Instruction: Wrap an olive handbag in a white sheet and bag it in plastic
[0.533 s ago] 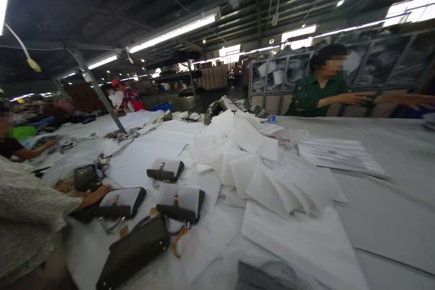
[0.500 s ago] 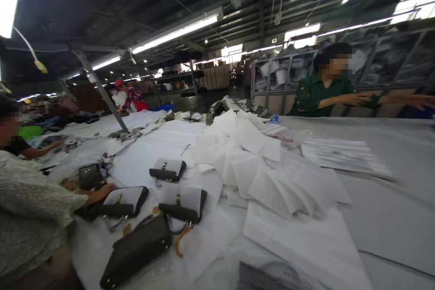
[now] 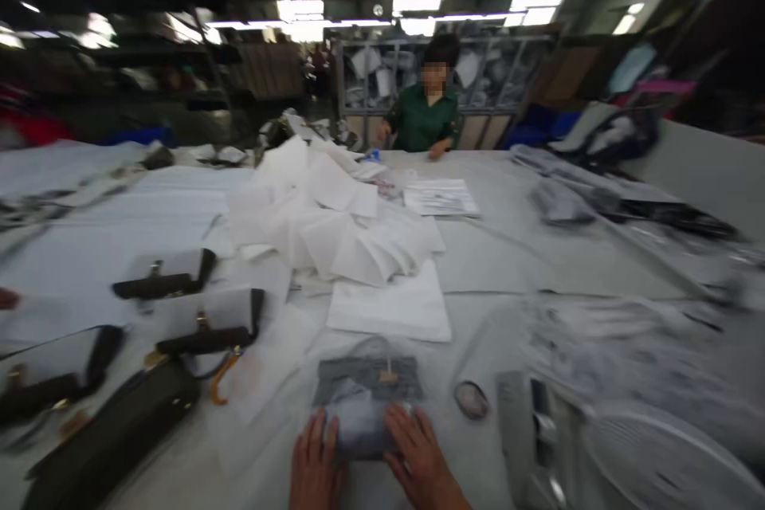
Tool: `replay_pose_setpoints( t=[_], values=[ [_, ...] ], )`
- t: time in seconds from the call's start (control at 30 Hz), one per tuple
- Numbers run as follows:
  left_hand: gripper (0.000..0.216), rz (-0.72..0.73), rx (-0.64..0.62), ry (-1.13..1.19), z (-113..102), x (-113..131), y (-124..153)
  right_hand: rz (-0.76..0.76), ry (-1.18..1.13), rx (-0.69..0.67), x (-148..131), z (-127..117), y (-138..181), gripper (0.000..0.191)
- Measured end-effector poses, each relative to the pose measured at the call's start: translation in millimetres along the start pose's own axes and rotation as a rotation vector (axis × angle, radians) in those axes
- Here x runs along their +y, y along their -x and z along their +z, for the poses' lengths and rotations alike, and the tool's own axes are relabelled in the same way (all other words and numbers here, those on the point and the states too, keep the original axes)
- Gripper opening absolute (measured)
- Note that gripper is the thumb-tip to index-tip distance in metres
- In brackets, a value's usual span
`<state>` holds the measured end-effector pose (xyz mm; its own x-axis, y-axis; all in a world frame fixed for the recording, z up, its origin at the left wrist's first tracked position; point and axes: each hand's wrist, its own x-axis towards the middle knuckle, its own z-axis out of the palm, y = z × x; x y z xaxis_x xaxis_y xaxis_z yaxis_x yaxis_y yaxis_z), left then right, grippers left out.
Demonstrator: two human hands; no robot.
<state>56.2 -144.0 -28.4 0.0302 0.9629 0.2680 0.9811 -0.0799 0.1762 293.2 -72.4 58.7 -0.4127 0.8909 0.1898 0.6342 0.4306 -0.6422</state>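
A grey handbag-like item lies flat on the table at the bottom middle, with a small tan tag near its top. Clear plastic seems to cover its lower part, though blur makes that hard to tell. My left hand rests at its lower left edge, fingers stretched out. On the lower right part lies my right hand, its fingers extended and flat against the surface. Beyond the item is a stack of white sheets. A small round roll sits to the right.
Dark green handbags with white sheets stand on the left. A fanned pile of white sheets fills the middle. At right are a grey device, a white basket and clear plastic bags. A co-worker stands across the table.
My view has swung right and down, so the handbags and paper pile sit further left. Both my hands have come into view on the grey item. The co-worker opposite has drawn the arms in.
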Motion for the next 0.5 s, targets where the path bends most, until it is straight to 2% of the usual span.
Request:
replay_pose_setpoints(
  t=[0.07, 0.1, 0.2, 0.27, 0.37, 0.5],
  values=[
    [0.077, 0.050, 0.009, 0.019, -4, -5, 0, 0.314, -0.020, 0.119, 4, -35, 31, 0.033],
    [0.076, 0.055, 0.005, 0.034, -6, -8, -2, 0.465, -0.003, 0.211, 10, -52, 49, 0.031],
    [0.074, 0.049, 0.005, 0.065, -10, -11, -6, 0.882, 0.049, 0.497, 35, -96, 104, 0.055],
    [0.074, 0.047, 0.005, 0.080, -12, -10, -5, 1.071, 0.026, 0.601, 53, -114, 130, 0.071],
    [0.073, 0.044, 0.000, 0.098, -10, -10, -3, 1.206, -0.127, 0.601, 70, -122, 149, 0.075],
    [0.073, 0.062, -0.002, 0.095, -7, -13, -3, 1.242, -0.320, 0.546, 76, -120, 151, 0.067]
  ],
)
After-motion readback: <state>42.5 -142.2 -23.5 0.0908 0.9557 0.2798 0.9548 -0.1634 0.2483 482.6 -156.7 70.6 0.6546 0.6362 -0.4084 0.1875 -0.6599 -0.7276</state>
